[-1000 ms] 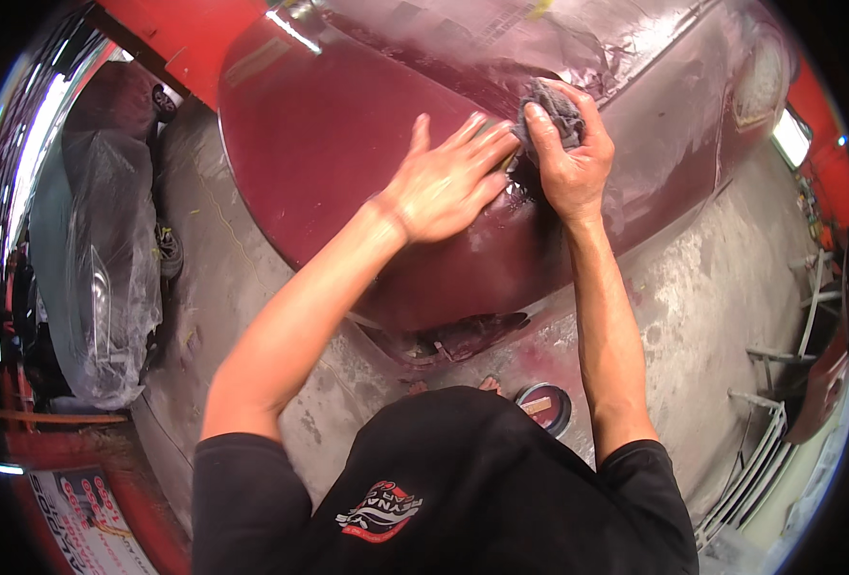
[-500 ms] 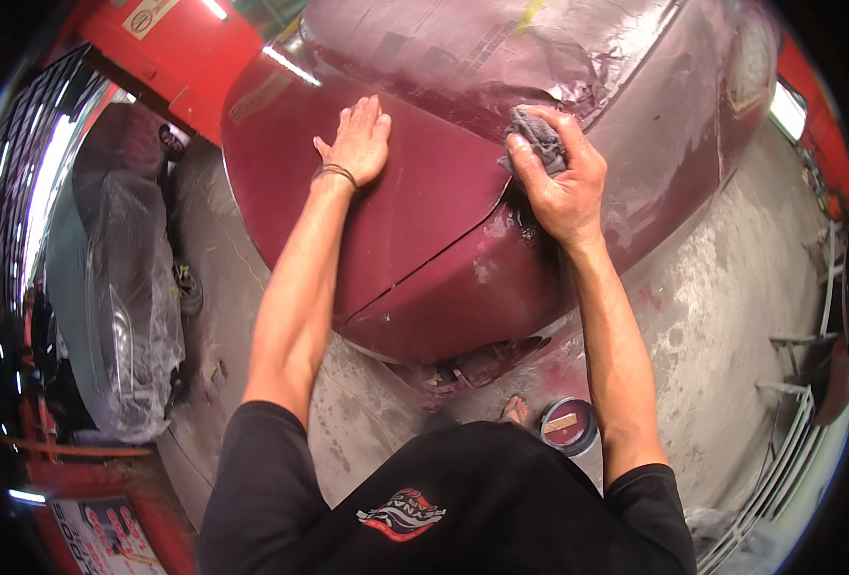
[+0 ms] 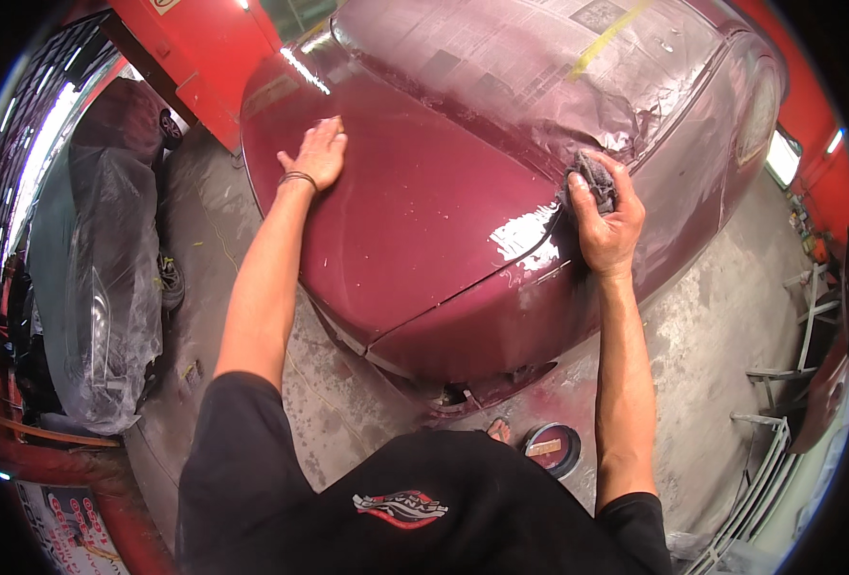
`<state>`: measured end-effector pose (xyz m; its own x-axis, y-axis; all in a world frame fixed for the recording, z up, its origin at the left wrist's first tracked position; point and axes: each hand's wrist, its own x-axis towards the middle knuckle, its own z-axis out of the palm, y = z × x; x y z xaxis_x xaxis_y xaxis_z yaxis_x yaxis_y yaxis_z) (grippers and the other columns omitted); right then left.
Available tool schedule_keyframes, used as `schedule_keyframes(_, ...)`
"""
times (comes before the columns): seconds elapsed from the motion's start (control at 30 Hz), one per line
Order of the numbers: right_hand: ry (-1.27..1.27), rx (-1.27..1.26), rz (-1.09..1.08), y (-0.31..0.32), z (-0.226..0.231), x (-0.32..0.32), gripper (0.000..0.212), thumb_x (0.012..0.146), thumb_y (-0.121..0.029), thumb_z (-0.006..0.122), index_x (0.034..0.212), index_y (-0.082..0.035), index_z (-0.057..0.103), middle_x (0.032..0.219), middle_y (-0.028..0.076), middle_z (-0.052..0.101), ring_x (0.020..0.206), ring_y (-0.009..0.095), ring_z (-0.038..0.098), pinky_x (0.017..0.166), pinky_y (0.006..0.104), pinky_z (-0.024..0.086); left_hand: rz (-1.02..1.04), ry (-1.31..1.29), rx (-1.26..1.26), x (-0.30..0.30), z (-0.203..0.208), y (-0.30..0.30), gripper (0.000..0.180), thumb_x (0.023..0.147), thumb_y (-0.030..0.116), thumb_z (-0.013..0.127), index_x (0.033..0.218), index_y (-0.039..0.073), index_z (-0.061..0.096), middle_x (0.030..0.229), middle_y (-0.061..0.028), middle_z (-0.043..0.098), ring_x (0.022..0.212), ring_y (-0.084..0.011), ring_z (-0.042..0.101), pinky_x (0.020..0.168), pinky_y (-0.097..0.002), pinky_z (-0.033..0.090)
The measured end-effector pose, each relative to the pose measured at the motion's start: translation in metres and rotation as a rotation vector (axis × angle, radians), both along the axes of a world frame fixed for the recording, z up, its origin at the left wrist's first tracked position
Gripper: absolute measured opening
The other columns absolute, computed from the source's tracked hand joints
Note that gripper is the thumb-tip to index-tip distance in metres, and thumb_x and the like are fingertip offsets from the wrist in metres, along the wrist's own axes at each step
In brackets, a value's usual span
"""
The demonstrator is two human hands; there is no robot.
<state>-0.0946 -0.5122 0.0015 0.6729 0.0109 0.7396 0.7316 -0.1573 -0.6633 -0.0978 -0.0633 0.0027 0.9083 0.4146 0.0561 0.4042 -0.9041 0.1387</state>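
Observation:
A dark-red car panel (image 3: 396, 220) fills the middle of the view, with a seam curving along its right side. My left hand (image 3: 319, 156) lies on the panel's left part, fingers stretched out and holding nothing. My right hand (image 3: 611, 225) is wrapped round a crumpled grey cloth (image 3: 593, 182), near the seam by the lower corner of the masked window. A bright white, patchy shine (image 3: 523, 235) shows on the paint just left of the cloth. Paper and film masking (image 3: 501, 72) covers the car's window, with wrinkled edges and a yellow streak.
A round dark tub (image 3: 575, 462) with reddish liquid and a tan block stands on the floor by my foot (image 3: 499, 429). At left is another car under clear plastic sheeting (image 3: 113, 287). Metal racks (image 3: 765, 470) stand at right. A printed board (image 3: 70, 527) is at lower left.
My view has shifted, so the car sits lower in it. My left hand has moved left across the panel. The cloth stays near the window corner, and a white shine now shows beside it.

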Motion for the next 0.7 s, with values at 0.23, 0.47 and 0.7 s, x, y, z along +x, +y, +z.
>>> schedule_keyframes(0.23, 0.063, 0.039, 0.038, -0.004, -0.012, 0.005, 0.029, 0.097, -0.008, 0.078, 0.124, -0.001, 0.073, 0.108, 0.006, 0.076, 0.099, 0.011, 0.069, 0.09, 0.0277, 0.055, -0.367, -0.196, 0.204, -0.07, -0.015, -0.147, 0.059, 0.111, 0.037, 0.043, 0.163, 0.009, 0.038, 0.172, -0.013, 0.034, 0.158, -0.0337, 0.032, 0.117, -0.081, 0.028)
schedule_keyframes(0.47, 0.051, 0.026, 0.025, -0.018, -0.019, 0.007, 0.032, 0.1, -0.009, 0.076, 0.13, 0.0, 0.071, 0.111, 0.007, 0.075, 0.102, 0.014, 0.068, 0.094, 0.029, 0.054, -0.487, -0.117, 0.187, -0.14, -0.019, -0.113, 0.061, 0.115, 0.045, 0.034, 0.171, 0.021, 0.028, 0.178, -0.0061, 0.027, 0.165, -0.0329, 0.021, 0.122, -0.0808, 0.015)
schedule_keyframes(0.7, 0.015, -0.019, 0.034, 0.007, -0.014, 0.005, 0.033, 0.099, -0.011, 0.077, 0.13, -0.001, 0.071, 0.109, 0.006, 0.074, 0.101, 0.013, 0.068, 0.094, 0.0283, 0.053, 0.3, -0.035, 0.072, -0.034, -0.016, 0.064, 0.066, 0.112, 0.05, 0.031, 0.17, 0.019, 0.027, 0.179, -0.0013, 0.023, 0.165, -0.0281, 0.018, 0.124, -0.0812, 0.011)
